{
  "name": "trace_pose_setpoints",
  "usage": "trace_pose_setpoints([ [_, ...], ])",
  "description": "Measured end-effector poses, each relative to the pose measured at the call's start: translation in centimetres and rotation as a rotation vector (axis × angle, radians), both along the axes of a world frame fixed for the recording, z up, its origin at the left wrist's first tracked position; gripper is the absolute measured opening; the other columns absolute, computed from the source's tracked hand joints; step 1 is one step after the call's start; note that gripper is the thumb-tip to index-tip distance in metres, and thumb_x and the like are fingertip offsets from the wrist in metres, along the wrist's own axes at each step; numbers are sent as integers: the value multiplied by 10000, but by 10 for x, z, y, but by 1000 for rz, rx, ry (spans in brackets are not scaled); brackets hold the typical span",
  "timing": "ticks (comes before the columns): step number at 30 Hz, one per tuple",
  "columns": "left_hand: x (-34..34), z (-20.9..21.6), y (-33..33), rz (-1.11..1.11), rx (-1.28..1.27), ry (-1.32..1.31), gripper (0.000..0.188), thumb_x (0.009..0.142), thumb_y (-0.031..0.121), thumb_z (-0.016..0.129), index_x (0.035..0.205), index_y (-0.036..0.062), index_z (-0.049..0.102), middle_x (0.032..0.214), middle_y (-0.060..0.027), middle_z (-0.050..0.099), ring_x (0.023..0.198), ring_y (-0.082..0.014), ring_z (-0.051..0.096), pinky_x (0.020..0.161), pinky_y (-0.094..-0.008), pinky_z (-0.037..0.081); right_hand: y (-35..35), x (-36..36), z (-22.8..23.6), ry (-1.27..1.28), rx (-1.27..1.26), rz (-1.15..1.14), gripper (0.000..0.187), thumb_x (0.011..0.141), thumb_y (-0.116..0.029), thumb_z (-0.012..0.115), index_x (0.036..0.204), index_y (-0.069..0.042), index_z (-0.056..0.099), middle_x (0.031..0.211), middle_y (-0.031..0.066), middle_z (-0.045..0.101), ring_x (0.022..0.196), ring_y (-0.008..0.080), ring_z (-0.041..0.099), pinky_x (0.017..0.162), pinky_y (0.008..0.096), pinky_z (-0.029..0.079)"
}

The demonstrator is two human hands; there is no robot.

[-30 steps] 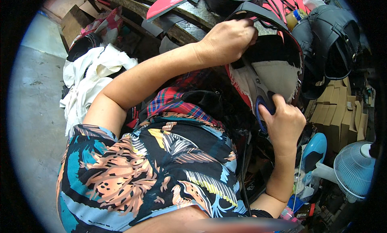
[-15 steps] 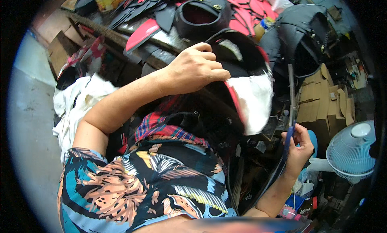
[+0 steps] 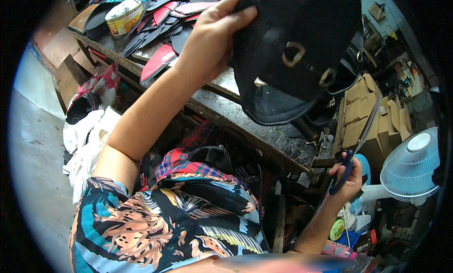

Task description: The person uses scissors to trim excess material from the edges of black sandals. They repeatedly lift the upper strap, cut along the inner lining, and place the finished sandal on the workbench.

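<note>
High in the middle, my left hand (image 3: 212, 44) is closed on the edge of a black cap (image 3: 269, 32). A brass-coloured buckle shows on the cap's strap, and a curved, stitched part hangs at its lower side. At the lower right my right hand (image 3: 350, 182) holds a pair of scissors (image 3: 343, 171) by the dark blue handles. Their long metal blades point up and to the right, apart from the cap. Behind the cap, part of another black item is visible; most of it is hidden.
Red and black crescent-shaped pieces (image 3: 158, 63) lie on the worktable (image 3: 278, 143), near a yellow tub (image 3: 125, 18). Flattened cardboard boxes (image 3: 361, 103) and a white fan (image 3: 409, 167) stand at the right. White cloth (image 3: 92, 136) hangs at the left.
My left hand has lifted the cap up and turned it, so its black side with the buckle shows instead of the white inside. The scissors have tilted to the right.
</note>
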State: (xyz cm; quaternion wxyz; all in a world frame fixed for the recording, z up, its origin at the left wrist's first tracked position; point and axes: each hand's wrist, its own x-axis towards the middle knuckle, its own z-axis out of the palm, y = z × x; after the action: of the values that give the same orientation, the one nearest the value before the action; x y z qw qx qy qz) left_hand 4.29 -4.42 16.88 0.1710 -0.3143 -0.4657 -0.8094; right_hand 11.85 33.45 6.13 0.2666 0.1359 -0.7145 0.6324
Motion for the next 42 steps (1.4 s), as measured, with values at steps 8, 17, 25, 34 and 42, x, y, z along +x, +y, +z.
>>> trace_pose_setpoints([
  [8, -92, 8, 89, -106, -15, -184, 251, 981, 150, 622, 1211, 62, 669, 1036, -24, 728, 893, -128, 667, 833, -309, 524, -13, -46, 18, 119, -109, -38, 524, 890, -391, 791, 1147, 24, 599, 886, 55, 646, 662, 129, 611, 591, 249, 474],
  [17, -159, -18, 148, 241, -109, -57, 259, 1008, 107, 550, 1229, 16, 651, 1039, -40, 723, 877, -108, 639, 821, -265, 501, -30, -136, 14, -48, 46, -138, 344, 827, -86, 834, 1036, -9, 571, 859, -12, 578, 750, 80, 528, 719, 228, 461],
  [25, -196, 26, 138, 762, -446, -99, 406, 912, 234, 677, 1267, 52, 608, 1282, -223, 595, 1211, -403, 560, 1023, -480, 447, -23, -165, 83, 188, 110, -173, 293, 825, -73, 805, 1015, -28, 587, 868, -15, 572, 761, 69, 521, 665, 214, 443],
  [34, -204, 86, 152, 805, -1318, 736, 523, 932, 560, 522, 1235, 174, 703, 1272, -114, 679, 1270, -351, 551, 1080, -498, 402, -5, -234, 175, 60, 295, -53, 303, 816, -128, 813, 1042, -31, 636, 766, 6, 645, 645, 86, 584, 593, 226, 452],
  [42, -246, 83, 155, 495, -1254, 489, 603, 823, 560, 663, 1280, 169, 694, 1293, -148, 668, 1215, -321, 612, 1033, -428, 477, -1, -267, 155, 18, 147, 180, 154, 862, -167, 755, 923, -71, 651, 795, -22, 576, 718, 90, 542, 667, 238, 435],
])
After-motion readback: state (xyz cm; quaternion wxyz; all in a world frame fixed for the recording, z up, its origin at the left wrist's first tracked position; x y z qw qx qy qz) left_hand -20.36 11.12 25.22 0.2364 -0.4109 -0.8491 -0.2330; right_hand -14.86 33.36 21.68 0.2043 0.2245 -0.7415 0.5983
